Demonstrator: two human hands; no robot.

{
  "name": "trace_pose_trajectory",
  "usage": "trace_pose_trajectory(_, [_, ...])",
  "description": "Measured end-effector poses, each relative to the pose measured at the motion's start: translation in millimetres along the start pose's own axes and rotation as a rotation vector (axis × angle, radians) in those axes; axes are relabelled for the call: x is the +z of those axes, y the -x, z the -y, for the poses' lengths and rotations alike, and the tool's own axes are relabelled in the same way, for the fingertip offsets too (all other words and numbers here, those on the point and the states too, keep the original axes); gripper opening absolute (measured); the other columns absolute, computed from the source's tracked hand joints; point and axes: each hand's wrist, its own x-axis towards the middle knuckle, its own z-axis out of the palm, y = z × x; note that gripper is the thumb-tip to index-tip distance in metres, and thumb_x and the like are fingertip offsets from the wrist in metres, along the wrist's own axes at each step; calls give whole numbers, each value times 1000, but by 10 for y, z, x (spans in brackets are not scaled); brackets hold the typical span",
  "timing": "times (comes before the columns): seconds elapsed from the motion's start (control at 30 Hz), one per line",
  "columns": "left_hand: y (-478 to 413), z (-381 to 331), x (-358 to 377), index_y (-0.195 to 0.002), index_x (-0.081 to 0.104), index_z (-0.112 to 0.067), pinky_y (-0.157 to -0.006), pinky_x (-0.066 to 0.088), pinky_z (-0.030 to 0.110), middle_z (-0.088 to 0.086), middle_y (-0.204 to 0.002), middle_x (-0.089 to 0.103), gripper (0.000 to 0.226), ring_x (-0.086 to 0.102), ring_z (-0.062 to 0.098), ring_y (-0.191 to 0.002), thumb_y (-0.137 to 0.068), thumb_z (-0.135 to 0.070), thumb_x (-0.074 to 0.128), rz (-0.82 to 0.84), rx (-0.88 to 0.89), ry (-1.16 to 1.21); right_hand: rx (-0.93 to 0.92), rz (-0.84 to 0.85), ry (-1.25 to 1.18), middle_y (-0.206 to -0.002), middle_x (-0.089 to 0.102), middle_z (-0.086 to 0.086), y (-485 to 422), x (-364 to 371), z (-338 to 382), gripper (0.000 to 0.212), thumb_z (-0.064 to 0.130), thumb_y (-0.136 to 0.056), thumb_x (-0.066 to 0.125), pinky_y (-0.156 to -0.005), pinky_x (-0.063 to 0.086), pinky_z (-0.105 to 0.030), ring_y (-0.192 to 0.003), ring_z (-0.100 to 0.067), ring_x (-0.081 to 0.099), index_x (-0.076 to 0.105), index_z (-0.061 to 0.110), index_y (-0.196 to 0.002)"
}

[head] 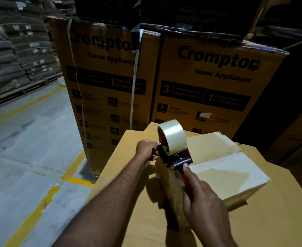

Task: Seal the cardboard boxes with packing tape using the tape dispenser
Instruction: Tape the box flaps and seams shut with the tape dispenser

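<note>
Crowding the small box [223,168], tall cartons [209,90] stand behind; both hands' grip clamps the tape dispenser [175,150].

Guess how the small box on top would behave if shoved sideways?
The small box probably slides rather than tips: it sits low and flat on the big carton. Its taped top looks glossy, so likely slippery. The left hand at its edge suggests it shifts easily.

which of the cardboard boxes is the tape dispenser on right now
The small pale box lying on the big flat carton. The tape dispenser sits at its left edge; the two tall printed Crompton boxes stand behind, untouched.
</note>
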Motion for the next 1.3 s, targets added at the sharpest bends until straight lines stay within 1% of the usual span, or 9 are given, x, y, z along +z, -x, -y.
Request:
trace_pose_trajectory(0.17, [-108, 57, 22, -94, 60, -13, -74, 56, 40, 8, -91, 67, 21, 68, 27, -87, -99, -33, 62, 1, 42, -260, 24, 26, 15, -108, 62, 8, -104, -4, 8, 66, 42, -100, 47, -69, 42, -26, -92, -13, 58, 8, 52, -153])
trace_pose_trajectory(0.3, [-211, -1, -145, -159, 18, -24, -86, 57, 42, 12, -147, 44, 93, 58, 32, -120, -88, -48, 73, -65, 83, -599, 85, 19, -33, -112, 67, 7, -186, -81, -8, 65, 39, -101, 50, -69, 39, -24, -82, -10, 49, 12, 50, -153])
trace_pose_trajectory(0.37, [-246, 8, -241, -155, 31, -23, -92, 56, 48, 6, -147, 46, 82, 56, 29, -123, -89, -47, 73, -175, 182, -721, 87, 16, -33, -111, 67, 7, -159, -82, -10, 66, 41, -101, 50, -72, 44, -25, -85, -11, 54, 10, 52, -152])
trace_pose_trajectory(0.47, [-172, 16, -226, -123, 68, -21, -83, 53, 27, -2, -124, 66, 29, 61, 11, -104, -97, -35, 65, -285, 479, -551, 70, 3, -46, -106, 66, 7, -100, -6, -6, 64, 42, -101, 49, -76, 49, -28, -93, -14, 61, 12, 52, -152])
trace_pose_trajectory(0.57, [-84, 15, -136, -106, 77, -18, -76, 47, 15, -9, -106, 68, 14, 59, -2, -96, -96, -20, 68, -39, 656, -480, 80, -18, -85, -114, 67, 7, -118, 30, -21, 64, 42, -101, 50, -77, 46, -25, -98, -14, 60, 13, 51, -153])
trace_pose_trajectory(0.73, [-136, -73, -86, -96, 79, -16, -61, 48, 19, -2, -106, 71, 19, 60, 10, -82, -92, -3, 67, 277, 470, -510, 74, -22, -87, -118, 65, 9, -72, 17, -45, 65, 44, -100, 50, -79, 46, -23, -100, -11, 59, 11, 53, -152])
trace_pose_trajectory(1.07, [-297, 26, -27, -81, 64, -15, -52, 37, 23, -4, -72, 61, 26, 51, 11, -59, -104, -19, 52, 340, 203, -465, 51, 60, 21, -96, 49, 4, -122, -17, 84, 76, 35, -103, 43, -64, 43, -28, -79, -14, 51, -15, 54, -148])
trace_pose_trajectory(1.23, [-307, 201, 97, -89, 62, -9, -70, 55, 26, 5, -83, 68, 24, 60, 22, -84, -107, -10, 46, 369, 21, -36, 53, 85, 81, -87, 40, 5, -61, -3, 230, 71, 36, -105, 36, -61, 42, -31, -71, -16, 46, -17, 53, -149])
trace_pose_trajectory(1.3, [-393, 182, 137, -96, 63, -14, -88, 54, 36, 8, -97, 68, 26, 62, 26, -97, -103, -34, 49, 377, 115, -259, 81, 72, 61, -87, 45, 5, -85, -13, 215, 70, 36, -104, 38, -58, 39, -28, -70, -13, 46, -12, 52, -150])
